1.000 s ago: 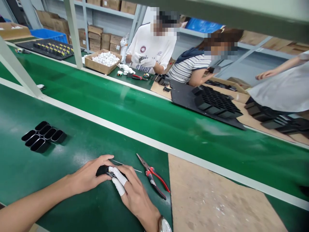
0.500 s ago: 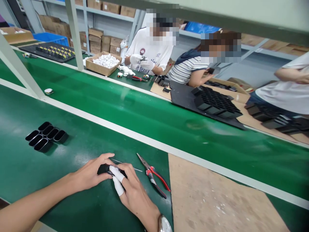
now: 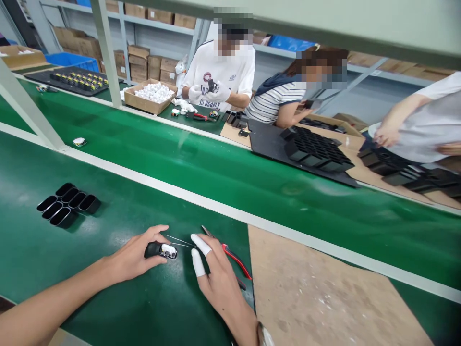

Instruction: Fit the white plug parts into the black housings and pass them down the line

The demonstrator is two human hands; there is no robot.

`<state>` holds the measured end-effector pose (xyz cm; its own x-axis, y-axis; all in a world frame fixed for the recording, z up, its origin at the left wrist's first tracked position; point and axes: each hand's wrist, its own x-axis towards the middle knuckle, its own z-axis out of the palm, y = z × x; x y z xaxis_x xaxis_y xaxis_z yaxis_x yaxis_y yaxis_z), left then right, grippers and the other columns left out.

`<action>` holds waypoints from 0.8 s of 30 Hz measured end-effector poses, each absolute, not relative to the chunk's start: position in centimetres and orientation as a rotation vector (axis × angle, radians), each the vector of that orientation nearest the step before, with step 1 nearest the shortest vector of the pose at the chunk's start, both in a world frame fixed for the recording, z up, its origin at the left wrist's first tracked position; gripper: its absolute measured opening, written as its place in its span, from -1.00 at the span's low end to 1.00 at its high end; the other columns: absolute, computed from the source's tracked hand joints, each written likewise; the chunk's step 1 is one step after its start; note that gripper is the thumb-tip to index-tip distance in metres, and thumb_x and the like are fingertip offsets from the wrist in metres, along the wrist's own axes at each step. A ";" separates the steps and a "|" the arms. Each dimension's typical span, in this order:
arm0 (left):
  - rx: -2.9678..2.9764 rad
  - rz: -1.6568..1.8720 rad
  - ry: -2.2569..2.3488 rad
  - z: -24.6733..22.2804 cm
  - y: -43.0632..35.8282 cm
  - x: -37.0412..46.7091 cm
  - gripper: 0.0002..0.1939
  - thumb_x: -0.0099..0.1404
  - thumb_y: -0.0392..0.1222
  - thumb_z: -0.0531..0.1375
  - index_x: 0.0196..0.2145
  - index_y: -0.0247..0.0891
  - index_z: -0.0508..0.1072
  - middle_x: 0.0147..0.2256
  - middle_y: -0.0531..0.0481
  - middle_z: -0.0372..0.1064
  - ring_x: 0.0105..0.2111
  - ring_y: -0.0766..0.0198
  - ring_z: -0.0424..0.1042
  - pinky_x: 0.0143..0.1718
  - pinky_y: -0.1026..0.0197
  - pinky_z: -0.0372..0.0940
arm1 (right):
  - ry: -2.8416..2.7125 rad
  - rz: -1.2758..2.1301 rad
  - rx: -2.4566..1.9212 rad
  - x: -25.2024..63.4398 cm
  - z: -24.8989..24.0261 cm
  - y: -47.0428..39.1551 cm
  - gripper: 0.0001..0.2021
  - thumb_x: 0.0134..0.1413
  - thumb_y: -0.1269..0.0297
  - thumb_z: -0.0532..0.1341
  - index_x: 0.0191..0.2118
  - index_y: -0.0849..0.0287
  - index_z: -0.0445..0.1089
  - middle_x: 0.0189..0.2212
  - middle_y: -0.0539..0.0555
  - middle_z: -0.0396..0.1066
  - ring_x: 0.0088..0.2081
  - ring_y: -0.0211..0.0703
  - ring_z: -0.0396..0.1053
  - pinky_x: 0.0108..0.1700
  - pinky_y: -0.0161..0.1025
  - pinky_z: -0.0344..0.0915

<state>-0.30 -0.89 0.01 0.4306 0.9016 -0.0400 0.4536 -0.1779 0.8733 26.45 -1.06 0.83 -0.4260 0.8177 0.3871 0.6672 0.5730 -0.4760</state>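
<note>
My left hand (image 3: 135, 257) is closed around a small black plastic casing (image 3: 153, 249). Its open end faces right and shows a circuit board (image 3: 168, 251) with white material on it. To the right, my right hand (image 3: 219, 274) has white finger cots on two fingers, which are apart. Thin metal tweezers (image 3: 178, 240) lie with their tips toward the casing, their other end passing between those fingers and partly hidden. Red-and-black long-nose pliers (image 3: 236, 262) lie partly covered by my right hand.
Several empty black casings (image 3: 68, 204) stand on the left. A brown board (image 3: 324, 288) lies at right. Beyond a white rail (image 3: 162, 190) runs a green belt (image 3: 173, 149) carrying a white-topped part (image 3: 79, 142). Co-workers (image 3: 223, 72) sit across, near black casings (image 3: 317, 149).
My right hand has drawn away from the casing to the right, over the tweezers and pliers. The casing's open end is now uncovered. My left hand keeps its hold.
</note>
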 end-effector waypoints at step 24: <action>2.068 1.101 1.425 -0.3 -0.4 -0.2 -0.29 0.41 -0.30 0.23 0.41 -0.04 0.08 0.06 -0.08 0.56 -0.01 0.11 0.55 0.08 -0.01 0.46 | -2.461 0.012 -1.438 25.7 0.4 -2.2 -0.41 0.02 0.65 0.03 0.22 0.32 0.28 0.11 0.30 0.38 -0.39 -0.13 0.47 -0.40 -0.17 0.43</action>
